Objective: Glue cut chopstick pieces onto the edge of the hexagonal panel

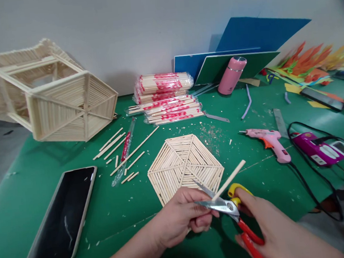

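Near the middle of the scene, the left hand (184, 215) pinched the near end of a wooden stick (232, 177) in narrowed fingers. To its right, the right hand (267, 221) had its fingers around the red and yellow handles of a pair of scissors (230, 208), whose parted blades met the stick beside the left fingers. Just beyond, a polygonal stick panel (175, 161) lay on the green surface (119, 209), partly hidden by the left hand. Loose stick pieces (111, 145) lay left of the panel, and a phone (59, 221) lay near left. Wrapped chopsticks (169, 105) were piled on the far side; a pink glue gun (267, 138) lay to the right.
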`<state>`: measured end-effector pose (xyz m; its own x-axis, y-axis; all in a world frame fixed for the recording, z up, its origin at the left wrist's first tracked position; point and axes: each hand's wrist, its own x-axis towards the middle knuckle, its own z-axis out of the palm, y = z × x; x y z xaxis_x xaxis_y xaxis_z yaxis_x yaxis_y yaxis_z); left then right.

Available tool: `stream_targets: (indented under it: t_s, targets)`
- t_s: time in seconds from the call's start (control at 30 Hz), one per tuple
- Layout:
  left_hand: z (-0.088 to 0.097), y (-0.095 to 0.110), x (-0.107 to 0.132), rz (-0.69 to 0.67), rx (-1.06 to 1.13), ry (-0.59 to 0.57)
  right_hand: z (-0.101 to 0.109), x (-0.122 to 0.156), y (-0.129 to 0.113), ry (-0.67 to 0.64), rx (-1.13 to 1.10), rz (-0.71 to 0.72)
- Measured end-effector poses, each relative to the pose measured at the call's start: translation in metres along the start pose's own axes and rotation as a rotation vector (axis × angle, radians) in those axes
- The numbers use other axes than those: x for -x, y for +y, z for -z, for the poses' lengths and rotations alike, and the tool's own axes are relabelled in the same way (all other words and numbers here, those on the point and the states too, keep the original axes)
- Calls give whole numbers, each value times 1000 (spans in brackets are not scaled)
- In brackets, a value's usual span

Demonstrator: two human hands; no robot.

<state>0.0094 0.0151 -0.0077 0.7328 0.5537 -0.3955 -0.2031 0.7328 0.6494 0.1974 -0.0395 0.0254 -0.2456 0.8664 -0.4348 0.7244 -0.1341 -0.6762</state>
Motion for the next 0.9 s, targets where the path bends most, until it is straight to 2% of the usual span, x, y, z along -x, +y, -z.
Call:
stream_targets:
  t_s: [0.2, 0.3, 0.37, 0.57, 0.7, 0.8, 0.9]
  targets:
    - [-4, 4, 0, -242, -139, 185, -4, -6, 2, 73, -18, -34]
    - [-5, 3, 0, -310, -231, 190, -5, -6, 5, 70, 16, -60]
    - [-4, 2, 0, -301, -209, 161, -3, -4, 5, 63, 24, -54]
    - [-4, 6, 0, -154, -111, 78, 2, -2, 1, 6, 10, -48]
    - [-4, 6, 1, -113, -89, 69, 2, -3, -1, 29, 12, 13]
    - [-3, 3, 0, -145, -96, 98, 0, -3, 0, 52, -15, 44]
    - [-4, -1, -1, -283, -213, 190, -1, -5, 2, 62, -2, 9]
